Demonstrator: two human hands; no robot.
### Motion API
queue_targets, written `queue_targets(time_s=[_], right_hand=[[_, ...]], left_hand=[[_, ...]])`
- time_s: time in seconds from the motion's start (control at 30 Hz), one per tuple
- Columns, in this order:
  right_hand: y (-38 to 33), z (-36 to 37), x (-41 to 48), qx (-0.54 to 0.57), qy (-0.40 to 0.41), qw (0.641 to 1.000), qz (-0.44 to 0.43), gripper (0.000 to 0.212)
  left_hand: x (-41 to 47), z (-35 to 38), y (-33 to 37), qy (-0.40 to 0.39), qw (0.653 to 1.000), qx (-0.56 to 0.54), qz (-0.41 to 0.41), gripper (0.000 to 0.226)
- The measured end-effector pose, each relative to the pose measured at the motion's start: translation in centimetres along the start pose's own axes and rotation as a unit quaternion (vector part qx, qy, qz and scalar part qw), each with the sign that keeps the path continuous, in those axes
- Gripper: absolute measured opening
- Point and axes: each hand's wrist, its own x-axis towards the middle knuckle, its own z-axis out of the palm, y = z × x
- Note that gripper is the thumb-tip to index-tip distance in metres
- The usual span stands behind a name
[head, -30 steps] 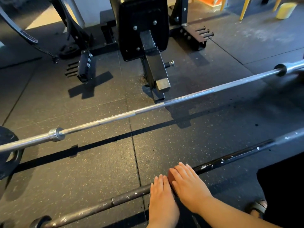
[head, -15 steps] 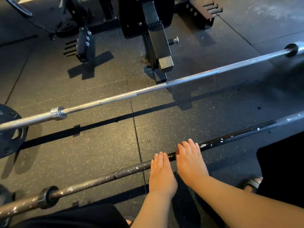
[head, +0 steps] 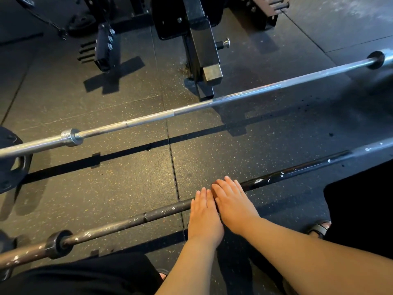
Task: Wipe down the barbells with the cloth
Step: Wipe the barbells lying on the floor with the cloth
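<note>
While the left hand [head: 205, 213] and right hand [head: 234, 201] are pressed flat, fingers straight, on the dark barbell [head: 165, 210] on the floor [head: 127, 188], the cloth [head: 213, 186] barely seen beneath, mid-shaft wiping is judged underway, and a slide along it is called for.

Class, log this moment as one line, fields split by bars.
left hand: flat on dark barbell | right hand: flat beside it, same bar | cloth: not clearly visible | silver barbell: untouched
</note>
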Motion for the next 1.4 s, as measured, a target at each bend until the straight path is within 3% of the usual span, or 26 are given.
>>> queue_targets(time_s=[0.07, 0.2, 0.4, 0.47, 0.57, 0.63, 0.7, 0.77, 0.97, 1.23, 1.33, 1.4], right_hand=[[1.6, -0.7, 0.2, -0.001, 0.013, 1.0, 0.001, 0.048], [2.0, -1.2, 0.0, 0.012, 0.062, 0.989, 0.13, 0.045], [0.2, -0.7, 0.0, 0.005, 0.011, 0.999, 0.034, 0.05], [1.3, -0.7, 0.2, 0.025, 0.031, 0.998, 0.041, 0.046], [1.5, -0.2, -0.3, 0.045, 0.074, 0.989, 0.119, 0.044], [0.3, 0.4, -0.6, 0.032, 0.04, 0.99, 0.132, 0.051], [-0.5, 1.1, -0.5, 0.011, 0.008, 0.997, 0.077, 0.061], [-0.1, 0.7, -0.3, 0.011, 0.025, 0.999, 0.021, 0.055], [1.2, -0.6, -0.4, 0.06, 0.059, 0.989, 0.12, 0.048], [0.7, 0.0, 0.0, 0.08, 0.053, 0.994, 0.055, 0.046], [-0.1, 0.6, -0.2, 0.053, 0.053, 0.995, 0.06, 0.051], [-0.6, 0.9, -0.2, 0.016, 0.024, 0.999, 0.017, 0.056]], left_hand=[[-0.2, 0.0, -0.2, -0.01, 1.0, 0.0, 0.004, 0.082], [-0.4, 0.0, -0.3, -0.012, 1.0, -0.002, 0.006, 0.086], [-0.1, 0.0, -0.1, -0.007, 1.0, -0.005, 0.001, 0.078], [-0.1, -0.1, -0.1, -0.014, 1.0, -0.003, 0.0, 0.081], [-0.1, 0.0, -0.1, -0.015, 1.0, -0.005, -0.001, 0.082], [0.1, 0.1, 0.0, -0.004, 1.0, -0.002, -0.003, 0.078], [0.2, 0.3, 0.0, 0.006, 1.0, 0.003, -0.003, 0.072], [0.2, 0.3, 0.1, 0.006, 1.0, 0.005, -0.005, 0.069], [0.2, 0.0, 0.1, -0.027, 1.0, 0.0, -0.015, 0.08], [-0.4, -1.2, 0.6, -0.041, 0.999, -0.004, -0.012, 0.079], [-0.6, -1.1, 0.6, -0.034, 0.999, -0.006, -0.013, 0.082], [-0.6, -0.9, 0.5, -0.027, 1.0, -0.007, -0.013, 0.085]])
